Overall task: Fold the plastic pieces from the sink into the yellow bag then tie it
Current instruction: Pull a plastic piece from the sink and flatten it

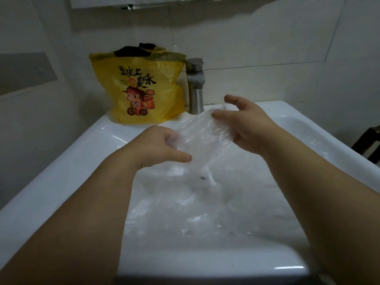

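Note:
A clear plastic piece [202, 133] is stretched between both hands above the white sink [67, 159]. My left hand [159, 146] grips its near left end with curled fingers. My right hand [249, 124] holds its far right end between thumb and fingers. More clear plastic [205, 214] lies crumpled in the basin below. The yellow bag [141, 87], printed with a cartoon figure and black writing, stands upright on the sink's back left rim, its top open with something dark inside.
A steel faucet [195, 85] rises at the back of the sink, just right of the bag. Tiled walls close in behind and on the left. A dark chair part [368, 140] shows at the right edge.

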Demonstrator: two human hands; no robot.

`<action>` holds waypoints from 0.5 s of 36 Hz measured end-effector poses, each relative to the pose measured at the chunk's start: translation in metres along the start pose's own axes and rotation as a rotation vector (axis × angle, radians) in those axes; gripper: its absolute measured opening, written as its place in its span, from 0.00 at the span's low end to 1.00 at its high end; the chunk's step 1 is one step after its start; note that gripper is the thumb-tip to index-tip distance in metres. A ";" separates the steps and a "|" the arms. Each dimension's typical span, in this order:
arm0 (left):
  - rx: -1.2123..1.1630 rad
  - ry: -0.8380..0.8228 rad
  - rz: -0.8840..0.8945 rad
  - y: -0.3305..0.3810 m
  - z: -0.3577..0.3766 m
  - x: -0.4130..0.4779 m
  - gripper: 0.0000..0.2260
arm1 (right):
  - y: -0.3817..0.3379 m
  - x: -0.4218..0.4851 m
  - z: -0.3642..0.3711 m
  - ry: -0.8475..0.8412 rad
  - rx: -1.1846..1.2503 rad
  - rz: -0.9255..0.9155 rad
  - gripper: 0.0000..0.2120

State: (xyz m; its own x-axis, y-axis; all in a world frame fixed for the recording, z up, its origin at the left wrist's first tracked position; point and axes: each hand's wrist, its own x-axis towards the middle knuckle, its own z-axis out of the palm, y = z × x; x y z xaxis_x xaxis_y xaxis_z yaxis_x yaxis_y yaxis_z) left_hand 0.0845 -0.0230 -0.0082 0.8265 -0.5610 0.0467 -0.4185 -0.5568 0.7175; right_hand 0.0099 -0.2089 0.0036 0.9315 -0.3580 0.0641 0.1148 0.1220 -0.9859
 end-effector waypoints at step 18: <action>-0.675 -0.133 -0.047 0.006 0.002 0.008 0.17 | 0.002 0.005 0.007 -0.062 0.208 0.008 0.14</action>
State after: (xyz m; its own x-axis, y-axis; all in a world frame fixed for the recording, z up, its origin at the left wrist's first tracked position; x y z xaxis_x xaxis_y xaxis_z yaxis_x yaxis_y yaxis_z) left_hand 0.0877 -0.0315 -0.0047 0.7667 -0.6401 -0.0500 -0.0216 -0.1036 0.9944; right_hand 0.0173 -0.2041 0.0033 0.9514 -0.2993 0.0722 0.1701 0.3155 -0.9335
